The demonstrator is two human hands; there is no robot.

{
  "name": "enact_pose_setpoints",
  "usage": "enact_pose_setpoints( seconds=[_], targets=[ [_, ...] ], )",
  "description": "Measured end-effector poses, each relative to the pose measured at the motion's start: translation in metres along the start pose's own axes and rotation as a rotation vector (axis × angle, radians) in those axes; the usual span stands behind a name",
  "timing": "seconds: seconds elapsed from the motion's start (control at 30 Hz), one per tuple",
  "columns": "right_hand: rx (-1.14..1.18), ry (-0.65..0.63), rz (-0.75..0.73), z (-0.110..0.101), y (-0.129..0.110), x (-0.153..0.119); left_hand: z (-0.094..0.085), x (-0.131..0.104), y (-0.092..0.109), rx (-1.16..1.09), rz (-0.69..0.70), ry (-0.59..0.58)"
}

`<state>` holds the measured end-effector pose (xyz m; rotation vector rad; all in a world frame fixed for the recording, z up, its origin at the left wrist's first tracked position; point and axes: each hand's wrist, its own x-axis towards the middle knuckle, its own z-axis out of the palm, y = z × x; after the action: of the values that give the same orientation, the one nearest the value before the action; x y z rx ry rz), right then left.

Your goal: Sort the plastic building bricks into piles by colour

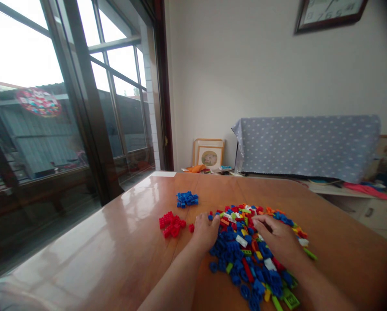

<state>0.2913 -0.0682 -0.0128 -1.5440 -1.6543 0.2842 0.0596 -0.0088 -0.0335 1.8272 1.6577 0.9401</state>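
A large heap of mixed toy building bricks [232,248] in blue, red, white, yellow, green and orange lies on the wooden table [115,250]. At the heap's left edge is my left hand [206,232], palm down, its thumb apart from the fingers; I see nothing held in it. Just left of its fingers lies a single red brick [191,227]. My right hand [275,235] reaches over the heap's right side, thumb and fingertips drawn together among the bricks. What they pinch, if anything, is too small to make out.
A cluster of red bricks [172,224] lies left of my left hand, with a group of blue bricks [187,199] farther back. Beyond the table stand a cloth-covered object [306,147] and a framed picture [209,155]. Glass windows [122,99] line the left side.
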Motion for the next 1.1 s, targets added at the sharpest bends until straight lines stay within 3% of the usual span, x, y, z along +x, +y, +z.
enact_pose_setpoints(
  seconds=[0.17, 0.33, 0.53, 0.77, 1.1],
  targets=[
    [-0.023, 0.001, 0.013, 0.001, 0.006, 0.002, -0.007, 0.004, -0.010, 0.162, -0.061, 0.098],
    [-0.116, 0.044, -0.005, 0.003, 0.021, 0.007, -0.009, 0.002, -0.007, 0.163, -0.002, 0.101],
    [-0.362, -0.013, -0.116, 0.007, 0.034, 0.011, 0.005, -0.010, 0.005, 0.010, 0.181, -0.047],
    [-0.487, -0.185, -0.086, 0.014, 0.029, 0.009, 0.018, -0.023, 0.008, -0.053, 0.382, -0.209],
    [-0.459, -0.203, -0.099, 0.006, 0.017, 0.013, 0.014, -0.024, 0.014, -0.029, 0.448, -0.248]
  ],
)
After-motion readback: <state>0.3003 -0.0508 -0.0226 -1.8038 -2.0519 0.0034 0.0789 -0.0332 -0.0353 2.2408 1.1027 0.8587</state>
